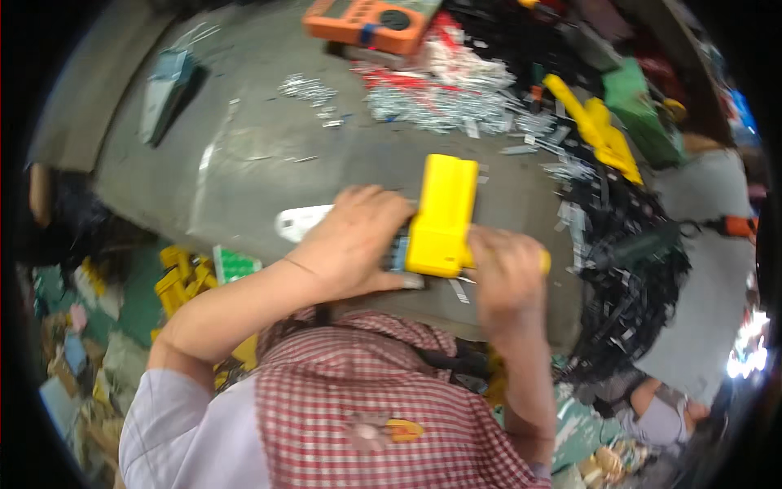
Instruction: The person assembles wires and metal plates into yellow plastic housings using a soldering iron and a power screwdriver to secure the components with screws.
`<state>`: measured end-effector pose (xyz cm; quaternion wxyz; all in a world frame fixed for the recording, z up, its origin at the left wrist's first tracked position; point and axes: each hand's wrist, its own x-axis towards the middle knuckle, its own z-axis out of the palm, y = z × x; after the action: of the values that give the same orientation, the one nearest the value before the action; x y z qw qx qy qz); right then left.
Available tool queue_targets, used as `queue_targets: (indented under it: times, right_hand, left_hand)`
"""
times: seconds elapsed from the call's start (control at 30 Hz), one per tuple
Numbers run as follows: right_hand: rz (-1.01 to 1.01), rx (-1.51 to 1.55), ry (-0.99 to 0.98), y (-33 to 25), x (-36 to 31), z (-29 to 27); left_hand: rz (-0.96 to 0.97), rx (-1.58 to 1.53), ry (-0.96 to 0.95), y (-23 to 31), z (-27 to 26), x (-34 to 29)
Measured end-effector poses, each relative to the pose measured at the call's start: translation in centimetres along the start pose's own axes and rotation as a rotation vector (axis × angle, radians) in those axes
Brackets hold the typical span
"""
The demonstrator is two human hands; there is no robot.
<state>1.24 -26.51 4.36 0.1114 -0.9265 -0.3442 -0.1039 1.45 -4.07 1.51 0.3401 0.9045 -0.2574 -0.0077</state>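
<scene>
A yellow plastic piece [444,216] with a wide boxy body and a narrower stem is in front of me. My right hand [509,273] is wrapped round its stem, whose end pokes out past the fingers. Close against the left side of the yellow body is my left hand [358,232], its fingers bent down and its thumb stretched toward the yellow piece. A white slotted end [303,222] sticks out beyond the left hand, and a bluish-dark part [399,253] shows beside its thumb. Whatever lies under that palm is hidden.
An orange meter-like device [366,24] stands at the far edge of the grey table [269,179]. Small metal pieces [440,106] are heaped near it. Yellow parts [599,130] and black tangled material [631,285] lie right. A pale tapered object [167,94] is far left.
</scene>
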Motion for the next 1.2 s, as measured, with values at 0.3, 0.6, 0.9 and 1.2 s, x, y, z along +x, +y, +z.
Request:
queue_targets:
  times: [0.3,0.6,0.9,1.2]
  right_hand:
    - [1.314,-0.315,0.450,14.3,-4.1,-3.8]
    - [0.685,1.477,1.075,12.2,-6.2,-2.6]
    - [0.714,2.151,1.126,6.6,-4.5,-0.2]
    - [0.610,2.240,1.115,4.2,-4.1,0.2]
  left_hand:
    - [0.013,0.065,0.068,0.1,0.7,-0.1]
    - [0.041,0.048,-0.061,-0.2,-1.1,-1.5]
    - [0.122,0.028,-0.008,-0.1,-0.9,-0.7]
    - [0.098,0.011,-0.043,-0.3,-1.0,-1.1]
